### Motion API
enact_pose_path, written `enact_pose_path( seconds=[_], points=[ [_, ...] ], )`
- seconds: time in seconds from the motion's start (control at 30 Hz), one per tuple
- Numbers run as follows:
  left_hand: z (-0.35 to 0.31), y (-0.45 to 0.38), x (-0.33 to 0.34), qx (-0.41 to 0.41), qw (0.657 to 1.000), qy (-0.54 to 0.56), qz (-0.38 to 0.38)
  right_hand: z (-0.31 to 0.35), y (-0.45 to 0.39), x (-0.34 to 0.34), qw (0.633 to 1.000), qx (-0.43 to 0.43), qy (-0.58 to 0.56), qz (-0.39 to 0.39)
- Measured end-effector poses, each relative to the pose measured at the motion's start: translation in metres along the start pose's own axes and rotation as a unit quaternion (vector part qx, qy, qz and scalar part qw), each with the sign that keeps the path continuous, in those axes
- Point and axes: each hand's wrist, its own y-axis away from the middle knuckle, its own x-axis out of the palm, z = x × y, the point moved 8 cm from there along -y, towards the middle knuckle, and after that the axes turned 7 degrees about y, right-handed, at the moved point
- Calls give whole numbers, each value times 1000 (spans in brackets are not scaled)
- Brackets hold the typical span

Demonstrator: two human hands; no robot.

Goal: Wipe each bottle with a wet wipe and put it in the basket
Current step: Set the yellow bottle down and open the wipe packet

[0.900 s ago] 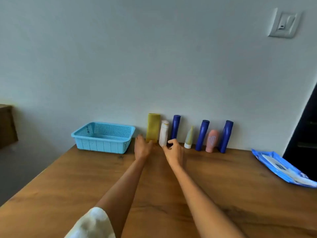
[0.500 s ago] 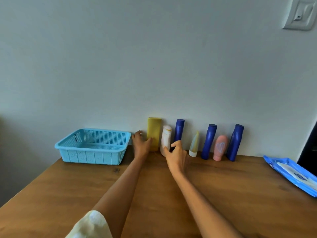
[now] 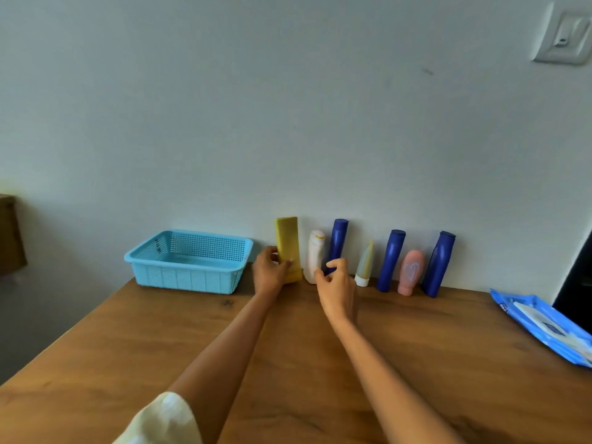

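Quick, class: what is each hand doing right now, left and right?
Left hand: grips the yellow bottle near its base.
Right hand: fingers curled near the white bottle; whether it holds anything cannot be told.

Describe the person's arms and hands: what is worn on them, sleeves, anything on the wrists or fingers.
Both forearms are bare from elbow to wrist. The left arm shows the edge of a pale cream sleeve with faint lighter patches, ending near the elbow. No sleeve shows on the right arm. The left hand and right hand wear no gloves; no watch, bracelet or ring is visible.
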Motion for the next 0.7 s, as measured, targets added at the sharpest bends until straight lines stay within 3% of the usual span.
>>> enact_pose_path(
  seconds=[0.1,0.2,0.3,0.47,0.7],
  points=[
    [-10,33,-11,11,999,17,46,10,14,-11,996,-64,-41,38],
    [-20,67,-28,31,993,31,110,11,35,-8,977,-79,-109,166],
    [-29,100,-44,48,982,6,183,8,65,-11,955,-68,-80,278],
    [-36,127,-56,54,977,-1,206,20,100,-26,964,-50,-43,257],
    [-23,138,-64,5,985,34,170,21,112,-23,967,-32,-35,249]
  ],
)
